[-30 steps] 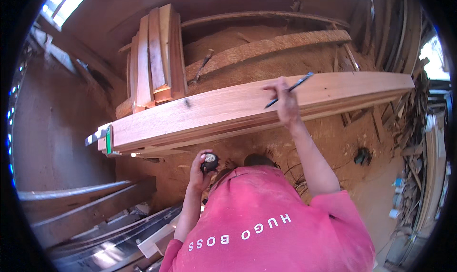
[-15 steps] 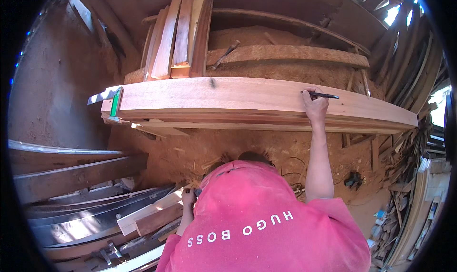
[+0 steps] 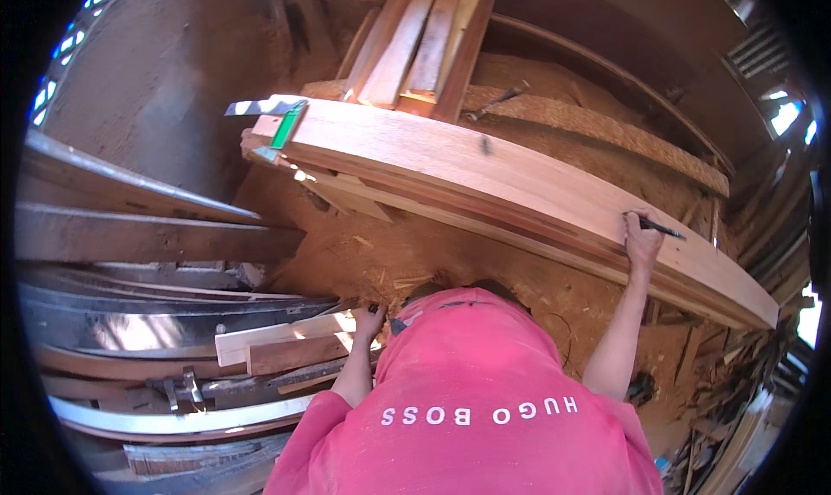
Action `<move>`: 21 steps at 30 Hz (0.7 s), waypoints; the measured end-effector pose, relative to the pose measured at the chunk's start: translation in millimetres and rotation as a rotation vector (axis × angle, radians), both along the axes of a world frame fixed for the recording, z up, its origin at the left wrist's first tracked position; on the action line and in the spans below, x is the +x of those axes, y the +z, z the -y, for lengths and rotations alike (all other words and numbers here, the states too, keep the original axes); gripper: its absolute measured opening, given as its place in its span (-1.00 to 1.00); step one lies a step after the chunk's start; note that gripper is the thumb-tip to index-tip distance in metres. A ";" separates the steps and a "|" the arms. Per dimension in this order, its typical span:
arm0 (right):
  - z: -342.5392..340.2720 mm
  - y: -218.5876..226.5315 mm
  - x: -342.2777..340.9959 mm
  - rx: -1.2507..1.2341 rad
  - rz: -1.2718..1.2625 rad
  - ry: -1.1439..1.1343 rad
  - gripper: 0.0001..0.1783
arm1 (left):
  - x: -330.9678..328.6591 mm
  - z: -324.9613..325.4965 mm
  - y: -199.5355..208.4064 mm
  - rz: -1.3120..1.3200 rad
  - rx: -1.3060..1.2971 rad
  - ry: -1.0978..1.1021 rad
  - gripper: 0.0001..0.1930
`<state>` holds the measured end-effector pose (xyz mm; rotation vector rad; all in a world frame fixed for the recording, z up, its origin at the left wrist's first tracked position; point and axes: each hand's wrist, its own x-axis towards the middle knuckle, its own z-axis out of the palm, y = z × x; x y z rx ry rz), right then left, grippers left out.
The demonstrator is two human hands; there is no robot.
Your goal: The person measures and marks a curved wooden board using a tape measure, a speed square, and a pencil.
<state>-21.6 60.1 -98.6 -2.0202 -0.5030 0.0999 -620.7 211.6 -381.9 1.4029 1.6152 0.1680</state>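
My right hand [image 3: 641,244] grips a slim black pen [image 3: 665,229] over the right part of a long, pale wooden beam [image 3: 407,149]. Its knuckles rest at the beam's top face. Low beside my body, at the left, my left hand [image 3: 370,322] is closed around something small and dark that I cannot make out. A try square with a green stock [image 3: 287,126] sits on the beam's left end, its metal blade sticking out to the left. A dark knot marks the beam's top.
Several planks [image 3: 407,49] lean behind the beam on a rough log [image 3: 597,123]. A hammer-like tool [image 3: 499,100] lies on that log. Long dark boards [image 3: 156,235] and a metal clamp [image 3: 186,388] fill the left side. Scrap wood [image 3: 736,400] is piled at the right.
The view has turned, so the beam now slants down to the right. My right hand still holds the pen at the beam, and my left hand sits a little farther out from my body.
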 end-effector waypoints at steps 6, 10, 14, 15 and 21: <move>15.3 -20.9 14.0 -0.217 0.341 -0.120 -0.88 | 13.5 -23.0 7.5 -0.143 0.006 -0.083 -0.52; 19.9 -39.8 21.7 0.202 0.170 -0.148 -0.85 | 19.1 -38.4 0.9 0.069 -0.016 0.123 -0.57; 2.4 13.1 -21.3 0.459 -0.131 -0.407 -0.77 | 13.2 -79.2 3.0 0.292 0.333 0.302 -0.65; -4.9 9.1 -13.7 0.598 -0.097 -0.409 -0.77 | 3.3 -100.6 1.5 0.577 0.116 0.653 -0.64; 57.5 7.8 -10.8 0.712 0.102 -0.566 -0.65 | 79.8 -186.4 194.5 0.797 0.514 0.415 -0.59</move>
